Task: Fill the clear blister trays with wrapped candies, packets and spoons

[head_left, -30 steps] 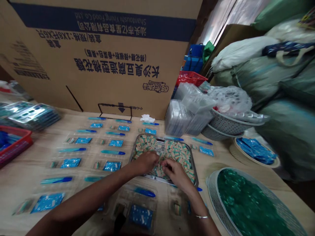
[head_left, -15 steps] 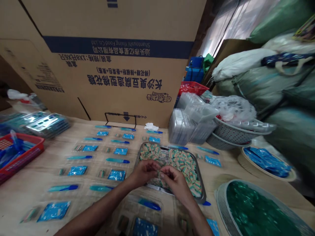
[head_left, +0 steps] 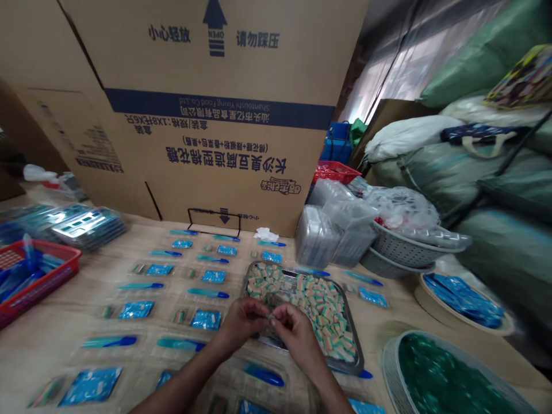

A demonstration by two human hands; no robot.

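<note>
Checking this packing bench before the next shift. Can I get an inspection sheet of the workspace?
Surface: pale wooden table, laid out with rows of packing items.
Job's things: metal tray heaped with striped sweets; blue sachets and blue spoons set out in rows.
Clutter: tissue scrap by the carton.
Hands: left hand and right hand pinch something small above the tray; too small to identify.
Cables: nothing seen.
Surroundings: cardboard carton, stuffed sacks, stacked clear trays, white basket of green packets.
</note>
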